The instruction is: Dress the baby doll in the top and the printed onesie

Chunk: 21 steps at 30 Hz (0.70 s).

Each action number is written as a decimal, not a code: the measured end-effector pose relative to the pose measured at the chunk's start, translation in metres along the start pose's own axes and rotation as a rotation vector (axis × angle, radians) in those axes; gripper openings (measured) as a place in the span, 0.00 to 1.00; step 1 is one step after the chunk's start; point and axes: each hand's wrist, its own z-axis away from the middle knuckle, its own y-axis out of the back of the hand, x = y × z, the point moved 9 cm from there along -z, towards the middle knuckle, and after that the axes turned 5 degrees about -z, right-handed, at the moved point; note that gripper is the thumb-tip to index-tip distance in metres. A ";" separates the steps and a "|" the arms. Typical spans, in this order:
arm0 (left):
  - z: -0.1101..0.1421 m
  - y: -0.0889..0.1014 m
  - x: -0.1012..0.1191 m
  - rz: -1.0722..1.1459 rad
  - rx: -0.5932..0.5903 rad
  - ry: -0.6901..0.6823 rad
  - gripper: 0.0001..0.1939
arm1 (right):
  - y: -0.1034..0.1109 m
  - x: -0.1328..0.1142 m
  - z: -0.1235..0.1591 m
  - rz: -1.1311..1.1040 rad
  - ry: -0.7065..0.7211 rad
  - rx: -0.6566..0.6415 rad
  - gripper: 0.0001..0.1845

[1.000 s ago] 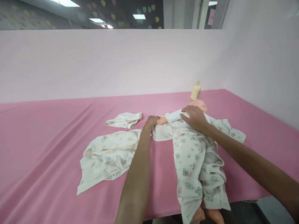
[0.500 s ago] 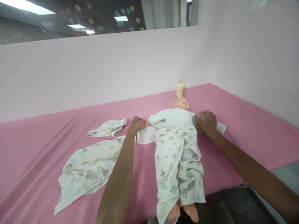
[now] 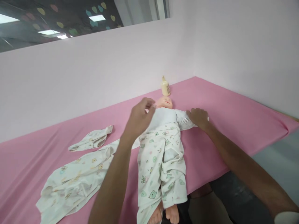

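Note:
A baby doll (image 3: 164, 101) lies on its back on the pink-covered table, its feet toward me. It wears a white long-sleeved shirt (image 3: 164, 116) and white trousers with green bear prints (image 3: 151, 165). My left hand (image 3: 141, 118) is above the shoulder on the left, beside the head, its fingers curled round a bit of pink that looks like the doll's hand. That arm is mostly hidden behind mine. On the right, my right hand (image 3: 198, 117) is closed over the end of the stretched-out sleeve (image 3: 184, 119), which carries a small printed label.
A cream pump bottle (image 3: 165, 87) stands behind the doll's head. To the left lie a small printed cloth garment (image 3: 92, 139) and a larger bear-print garment (image 3: 74, 183). Pale walls (image 3: 93, 71) border the pink table cover (image 3: 224, 99) at the back and right.
My left hand has moved from the doll's outstretched hand on the left up toward its head. My right hand stays at the other sleeve. The view has shifted right.

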 end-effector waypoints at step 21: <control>-0.036 -0.164 0.029 -0.715 -0.499 -0.367 0.16 | 0.041 0.056 -0.023 -0.323 -0.244 0.340 0.22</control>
